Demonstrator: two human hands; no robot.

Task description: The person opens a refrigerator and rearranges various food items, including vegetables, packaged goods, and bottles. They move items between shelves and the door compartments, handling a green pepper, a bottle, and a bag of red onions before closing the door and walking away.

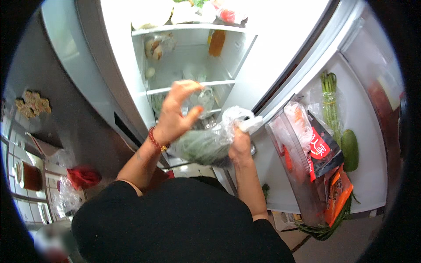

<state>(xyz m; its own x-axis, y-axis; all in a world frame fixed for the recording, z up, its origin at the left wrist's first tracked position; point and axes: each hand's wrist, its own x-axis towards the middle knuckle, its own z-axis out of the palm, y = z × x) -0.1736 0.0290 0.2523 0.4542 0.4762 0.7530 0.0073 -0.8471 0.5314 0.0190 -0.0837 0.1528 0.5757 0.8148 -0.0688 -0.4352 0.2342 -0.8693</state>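
My right hand (pixel 241 143) grips the gathered neck of a clear plastic bag (pixel 210 143) with green vegetables inside. The bag hangs in front of the open refrigerator (pixel 187 28), and its exact contents are blurred by the plastic. Above the bag's left side, my left hand (pixel 179 113) holds nothing, its thumb and fingers spread apart. A red bead bracelet (pixel 154 138) circles that wrist. Behind the hands, the lower shelves hold more bagged items (pixel 205 98), partly hidden.
The open door (pixel 365 184) at right carries a clear bin (pixel 296 184) of packets, a bundle of long green beans (pixel 330 98) and a cucumber (pixel 350 150). Inside stands an orange-brown bottle (pixel 217 42). A jar (pixel 29 176) and a red bag (pixel 84 177) are at left.
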